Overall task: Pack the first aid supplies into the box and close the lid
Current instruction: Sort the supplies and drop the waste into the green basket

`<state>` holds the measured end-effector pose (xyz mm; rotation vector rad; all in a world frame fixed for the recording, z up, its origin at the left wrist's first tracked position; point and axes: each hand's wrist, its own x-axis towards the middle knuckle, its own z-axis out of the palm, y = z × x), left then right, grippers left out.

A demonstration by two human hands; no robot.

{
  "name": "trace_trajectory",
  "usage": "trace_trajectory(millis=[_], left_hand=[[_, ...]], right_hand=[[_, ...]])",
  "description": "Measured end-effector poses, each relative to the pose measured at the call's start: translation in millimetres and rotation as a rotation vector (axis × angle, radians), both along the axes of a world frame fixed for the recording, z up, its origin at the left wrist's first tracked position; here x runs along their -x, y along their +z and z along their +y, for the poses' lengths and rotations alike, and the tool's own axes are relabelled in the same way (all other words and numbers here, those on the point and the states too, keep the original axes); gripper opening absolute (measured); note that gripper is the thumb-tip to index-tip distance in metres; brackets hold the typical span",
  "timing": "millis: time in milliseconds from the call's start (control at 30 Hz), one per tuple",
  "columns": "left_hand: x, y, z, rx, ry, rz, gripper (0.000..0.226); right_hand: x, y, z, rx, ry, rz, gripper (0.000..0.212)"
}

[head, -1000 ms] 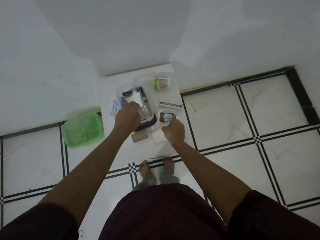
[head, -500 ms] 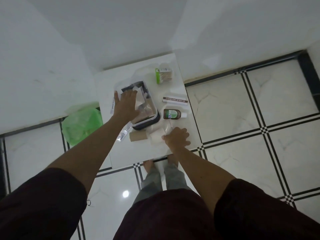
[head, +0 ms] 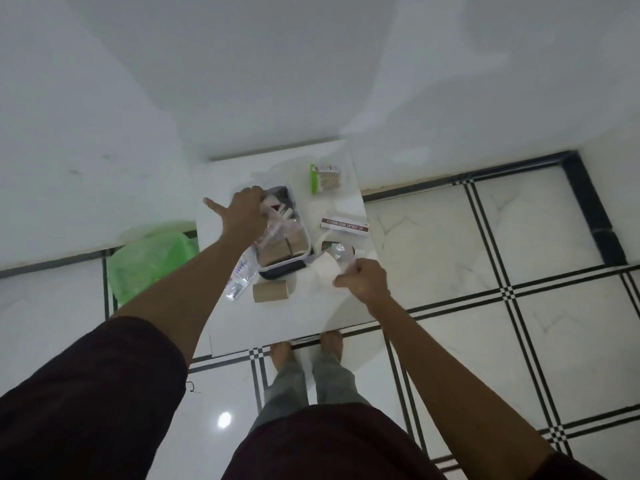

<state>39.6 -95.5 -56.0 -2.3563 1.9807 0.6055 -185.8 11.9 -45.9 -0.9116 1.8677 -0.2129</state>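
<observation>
The open first aid box (head: 300, 255), clear with a dark base, sits on a small white table (head: 294, 323) and holds brown rolls and packets. My left hand (head: 243, 213) lies on the contents at the box's far left, thumb stretched out, gripping nothing. To the right of the box, my right hand (head: 364, 281) is shut on a clear-wrapped white gauze packet (head: 327, 266), lifted slightly. A brown bandage roll (head: 270, 292) and a clear sachet (head: 238, 279) lie in front of the box. The wrapped packet mostly hides a brown bottle (head: 329, 244).
An ointment carton (head: 344, 226) lies right of the box and a green-and-white packet (head: 325, 177) at the table's far right. A green plastic bag (head: 149, 261) sits on the tiled floor to the left. White walls stand behind the table. My feet are at its front edge.
My right hand has closed on the gauze packet and raised it toward the box, covering the bottle. My left hand has shifted toward the box's far left corner.
</observation>
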Motion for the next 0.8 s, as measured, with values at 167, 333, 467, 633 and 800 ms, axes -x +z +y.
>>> trace_trajectory(millis=[167,333,467,633,800], left_hand=[[-14,36,4,0.042,0.170,0.166,0.014],[-45,57,22,0.065,0.282,0.366,0.035],[-53,65,41,0.083,0.608,0.690,0.031],[-69,73,76,0.148,0.997,1.099,0.017],[-125,70,120,0.285,1.331,1.292,0.016]], right_hand=[[12,50,-23,0.146,-0.073,-0.133,0.014],[-8,88,-53,0.273,-0.172,-0.237,0.011],[-32,100,-73,0.192,-0.293,-0.430,0.012],[-74,97,-91,0.136,-0.284,-0.574,0.010],[-144,88,-89,0.054,-0.239,-0.635,0.009]])
